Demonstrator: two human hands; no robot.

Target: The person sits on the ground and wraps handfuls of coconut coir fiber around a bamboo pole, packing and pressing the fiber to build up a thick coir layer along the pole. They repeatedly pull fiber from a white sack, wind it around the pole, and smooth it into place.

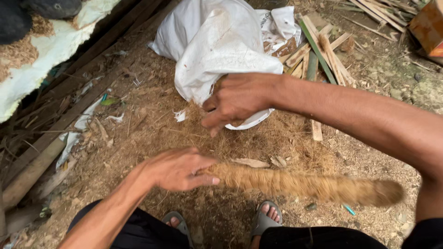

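Left hand [177, 169] lies flat, fingers extended and together, palm pressed on the near end of the fibre roll [304, 185], not curled round it; roll runs from that hand out to its right, above the sandalled feet [265, 217]; judged light, soft, springy, prone to shed and unravel, so best held around the tight near end or middle, not the fuzzy far tip; right hand [236, 102] half-curled, fingers loosely bent at the mouth of the white sack [217, 46], pinch unclear; loose fibre [258, 138] between hands; sticks [318, 50] beyond right hand; planks [60, 124] left of left hand.
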